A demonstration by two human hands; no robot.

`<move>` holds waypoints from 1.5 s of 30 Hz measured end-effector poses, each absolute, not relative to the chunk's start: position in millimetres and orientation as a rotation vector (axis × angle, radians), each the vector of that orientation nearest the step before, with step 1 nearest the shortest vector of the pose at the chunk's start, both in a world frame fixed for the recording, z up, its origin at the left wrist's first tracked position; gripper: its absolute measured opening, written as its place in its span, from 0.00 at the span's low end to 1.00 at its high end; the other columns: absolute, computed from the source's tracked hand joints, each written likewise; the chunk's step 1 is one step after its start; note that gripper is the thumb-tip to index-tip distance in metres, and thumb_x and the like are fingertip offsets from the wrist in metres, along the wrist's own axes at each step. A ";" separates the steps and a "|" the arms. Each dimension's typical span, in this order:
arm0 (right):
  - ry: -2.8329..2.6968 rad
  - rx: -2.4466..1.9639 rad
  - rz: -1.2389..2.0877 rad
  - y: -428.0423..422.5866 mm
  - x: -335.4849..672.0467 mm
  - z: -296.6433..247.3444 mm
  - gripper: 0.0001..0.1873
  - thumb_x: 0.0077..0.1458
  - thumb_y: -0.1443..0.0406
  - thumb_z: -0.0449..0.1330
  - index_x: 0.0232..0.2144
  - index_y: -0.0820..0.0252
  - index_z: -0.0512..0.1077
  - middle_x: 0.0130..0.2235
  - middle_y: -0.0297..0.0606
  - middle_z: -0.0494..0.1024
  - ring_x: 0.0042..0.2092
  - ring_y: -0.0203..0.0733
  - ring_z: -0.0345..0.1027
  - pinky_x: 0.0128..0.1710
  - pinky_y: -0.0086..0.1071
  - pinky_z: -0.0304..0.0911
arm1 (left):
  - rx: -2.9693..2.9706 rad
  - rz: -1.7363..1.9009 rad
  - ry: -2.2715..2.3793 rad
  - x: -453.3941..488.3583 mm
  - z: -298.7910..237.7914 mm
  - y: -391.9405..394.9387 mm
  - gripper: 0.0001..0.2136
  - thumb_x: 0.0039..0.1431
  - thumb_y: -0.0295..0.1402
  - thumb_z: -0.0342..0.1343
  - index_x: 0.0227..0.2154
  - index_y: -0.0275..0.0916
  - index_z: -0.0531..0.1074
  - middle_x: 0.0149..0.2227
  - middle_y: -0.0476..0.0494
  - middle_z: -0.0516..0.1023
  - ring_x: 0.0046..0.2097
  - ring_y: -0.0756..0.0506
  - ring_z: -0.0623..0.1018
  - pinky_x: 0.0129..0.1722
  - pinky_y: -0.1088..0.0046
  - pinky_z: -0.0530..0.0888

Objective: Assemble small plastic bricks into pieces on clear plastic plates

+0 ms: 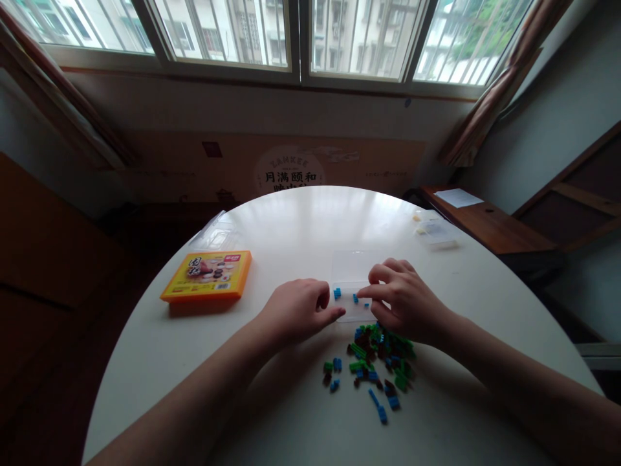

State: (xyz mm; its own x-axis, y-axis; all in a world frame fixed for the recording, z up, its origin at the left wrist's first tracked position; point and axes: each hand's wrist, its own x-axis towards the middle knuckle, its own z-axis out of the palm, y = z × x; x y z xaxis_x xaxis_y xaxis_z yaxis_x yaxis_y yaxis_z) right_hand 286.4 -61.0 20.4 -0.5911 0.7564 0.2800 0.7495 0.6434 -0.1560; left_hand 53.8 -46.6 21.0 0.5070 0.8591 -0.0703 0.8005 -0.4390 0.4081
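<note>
A clear plastic box (352,313) lies opened out on the table, with small blue building bricks (337,293) inside its near half. My left hand (298,310) is at the box's left side, fingers loosely curled and thumb stretched apart over the edge; nothing shows between them. Over the right side reaches my right hand (405,298), fingers spread. Its index fingertip touches or nearly touches a small blue brick (356,298), and another tiny blue brick (367,305) sits near its thumb. Just below the box is a loose pile of green, blue and brown bricks (376,349).
On the round white table (204,388), an orange-yellow game box (208,275) lies at left with a clear plastic tray (217,232) behind it. Another clear container (436,232) is at the far right. Beyond stands a wooden side table (504,226) with paper on it.
</note>
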 end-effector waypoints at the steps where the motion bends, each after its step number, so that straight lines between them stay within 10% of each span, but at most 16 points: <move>1: -2.557 -1.212 0.043 -60.9 285.8 20.4 0.13 0.53 0.68 0.57 0.38 0.54 0.80 0.35 0.39 0.73 0.40 0.45 0.59 0.43 0.40 0.51 | 2.365 0.205 1.372 53.8 21.0 -46.6 0.18 0.56 0.51 0.52 0.26 0.41 0.71 0.29 0.46 0.76 0.30 0.45 0.72 0.26 0.72 0.59; 45: -2.569 -1.233 0.104 -57.5 275.3 8.1 0.14 0.58 0.66 0.56 0.43 0.50 0.79 0.34 0.39 0.73 0.38 0.43 0.61 0.42 0.37 0.52 | 2.387 0.160 1.363 54.0 22.8 -46.6 0.18 0.57 0.52 0.52 0.27 0.41 0.71 0.30 0.48 0.77 0.30 0.46 0.72 0.26 0.72 0.60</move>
